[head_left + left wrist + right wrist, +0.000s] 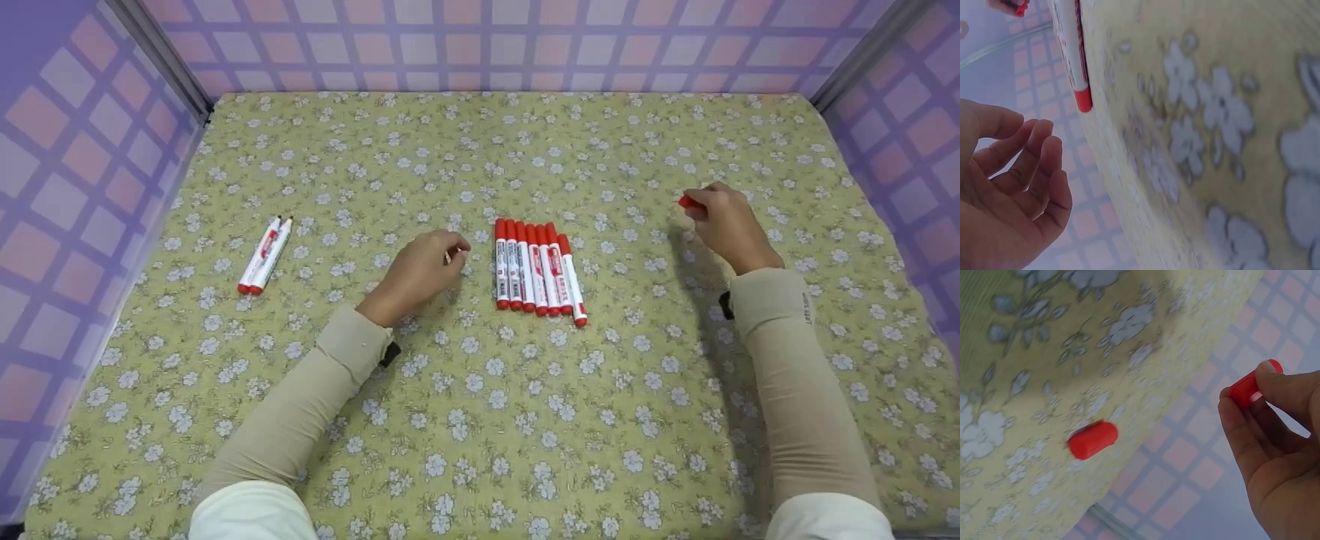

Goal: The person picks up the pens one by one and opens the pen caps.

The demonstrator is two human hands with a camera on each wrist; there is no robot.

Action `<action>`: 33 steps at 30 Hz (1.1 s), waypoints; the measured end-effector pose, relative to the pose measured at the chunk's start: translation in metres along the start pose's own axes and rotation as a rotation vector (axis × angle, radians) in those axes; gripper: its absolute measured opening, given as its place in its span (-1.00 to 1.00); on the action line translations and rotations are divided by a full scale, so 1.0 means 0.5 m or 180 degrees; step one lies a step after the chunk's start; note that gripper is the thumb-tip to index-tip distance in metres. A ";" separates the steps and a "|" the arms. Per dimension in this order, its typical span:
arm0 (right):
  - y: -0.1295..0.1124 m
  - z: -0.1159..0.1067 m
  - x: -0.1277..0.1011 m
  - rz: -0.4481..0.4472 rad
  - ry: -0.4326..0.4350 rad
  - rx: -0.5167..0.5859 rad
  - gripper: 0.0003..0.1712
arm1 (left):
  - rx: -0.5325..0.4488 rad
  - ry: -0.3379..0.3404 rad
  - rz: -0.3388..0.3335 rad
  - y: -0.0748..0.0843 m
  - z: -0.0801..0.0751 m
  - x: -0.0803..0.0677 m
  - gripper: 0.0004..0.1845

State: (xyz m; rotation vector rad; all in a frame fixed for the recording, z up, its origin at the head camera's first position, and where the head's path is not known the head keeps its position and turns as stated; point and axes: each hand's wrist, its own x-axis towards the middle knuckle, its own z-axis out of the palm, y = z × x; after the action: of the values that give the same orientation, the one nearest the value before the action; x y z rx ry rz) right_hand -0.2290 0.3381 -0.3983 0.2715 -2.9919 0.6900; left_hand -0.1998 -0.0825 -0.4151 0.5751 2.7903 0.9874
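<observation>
My right hand [730,225] is raised over the right side of the table, pinching a red marker cap [1248,389] between thumb and fingertips. A second red cap [1094,439] lies on the cloth in the right wrist view; in the head view the hand hides it. Loosely curled and holding nothing, my left hand [425,268] hovers left of a row of capped red-and-white markers [531,270]. The row's rightmost marker [574,281] sits a little lower and tilted. Two uncapped markers [265,256] with dark tips lie side by side at the left.
A yellow-green flowered cloth [465,420] covers the table. Purple and pink checked panels [495,52] stand along the back and both sides, with grey posts [169,60] at the rear corners.
</observation>
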 end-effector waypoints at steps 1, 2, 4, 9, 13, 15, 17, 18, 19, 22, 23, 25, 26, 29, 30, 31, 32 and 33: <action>0.006 -0.003 -0.001 0.0049 -0.0034 0.0027 -0.60 | 0.0020 -0.0013 0.0030 0.003 0.005 -0.001 -0.71; 0.011 -0.006 -0.001 0.0102 -0.0061 0.0050 -0.59 | 0.0036 -0.0022 0.0059 0.007 0.009 -0.003 -0.71; 0.022 -0.013 -0.004 0.0227 -0.0105 0.0092 -0.57 | 0.0078 -0.0035 0.0134 0.015 0.018 -0.006 -0.71; 0.052 -0.025 -0.008 0.0551 -0.0117 0.0175 -0.52 | 0.0159 -0.0094 0.0283 0.038 0.037 -0.015 -0.74; 0.074 -0.025 -0.008 0.0756 -0.0048 0.0205 -0.50 | 0.0180 -0.0135 0.0345 0.049 0.050 -0.016 -0.76; 0.081 -0.022 -0.010 0.0838 -0.0019 0.0223 -0.51 | 0.0211 -0.0145 0.0361 0.051 0.055 -0.016 -0.77; 0.087 -0.019 -0.013 0.0919 -0.0007 0.0260 -0.51 | 0.0242 -0.0159 0.0363 0.053 0.059 -0.017 -0.77; 0.090 -0.018 -0.015 0.0952 0.0002 0.0273 -0.52 | 0.0259 -0.0167 0.0363 0.053 0.061 -0.017 -0.78; 0.092 -0.017 -0.017 0.0979 0.0012 0.0282 -0.53 | 0.0275 -0.0176 0.0360 0.053 0.062 -0.017 -0.78; 0.099 -0.015 -0.023 0.1086 0.0038 0.0312 -0.54 | 0.0290 -0.0198 0.0366 0.053 0.065 -0.019 -0.79; 0.101 -0.015 -0.025 0.1127 0.0042 0.0319 -0.54 | 0.0294 -0.0205 0.0380 0.054 0.066 -0.019 -0.79; 0.105 -0.015 -0.028 0.1229 0.0024 0.0352 -0.52 | 0.0291 -0.0217 0.0397 0.055 0.067 -0.020 -0.79; 0.107 -0.014 -0.029 0.1298 -0.0003 0.0375 -0.51 | 0.0285 -0.0226 0.0404 0.056 0.067 -0.021 -0.79; 0.113 -0.014 -0.031 0.1369 -0.0052 0.0374 -0.49 | 0.0272 -0.0262 0.0400 0.057 0.068 -0.024 -0.78; 0.115 -0.014 -0.032 0.1373 -0.0062 0.0363 -0.50 | 0.0268 -0.0272 0.0400 0.057 0.068 -0.024 -0.77; 0.117 -0.013 -0.032 0.1362 -0.0057 0.0342 -0.51 | 0.0267 -0.0278 0.0399 0.057 0.068 -0.025 -0.77; 0.118 -0.013 -0.033 0.1343 -0.0051 0.0319 -0.53 | 0.0273 -0.0281 0.0398 0.057 0.069 -0.026 -0.77; 0.120 -0.012 -0.033 0.1316 -0.0037 0.0297 -0.54 | 0.0276 -0.0283 0.0393 0.057 0.069 -0.027 -0.77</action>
State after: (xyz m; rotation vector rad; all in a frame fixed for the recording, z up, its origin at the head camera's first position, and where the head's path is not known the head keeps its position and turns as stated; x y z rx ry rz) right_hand -0.2237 0.3965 -0.4203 -0.3526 -3.0566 0.8607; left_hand -0.1704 -0.0476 -0.4241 0.7914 2.7580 0.8430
